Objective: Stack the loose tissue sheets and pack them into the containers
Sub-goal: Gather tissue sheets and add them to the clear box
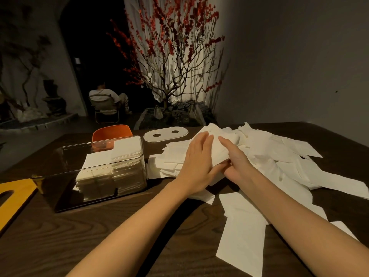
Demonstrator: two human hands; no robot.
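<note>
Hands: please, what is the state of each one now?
Left hand: open, fingers straight, pressing flat on a bundle of tissue sheets.
Right hand: holds the same bundle, thumb and fingers around its edge.

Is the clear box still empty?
No, the clear box already holds two white tissue stacks side by side.

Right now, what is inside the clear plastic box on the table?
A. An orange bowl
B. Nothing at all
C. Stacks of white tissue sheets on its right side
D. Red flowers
C: the clear plastic box holds neat stacks of white tissue sheets on its right side, while its left part looks bare; the orange container stands behind it, outside.
</note>
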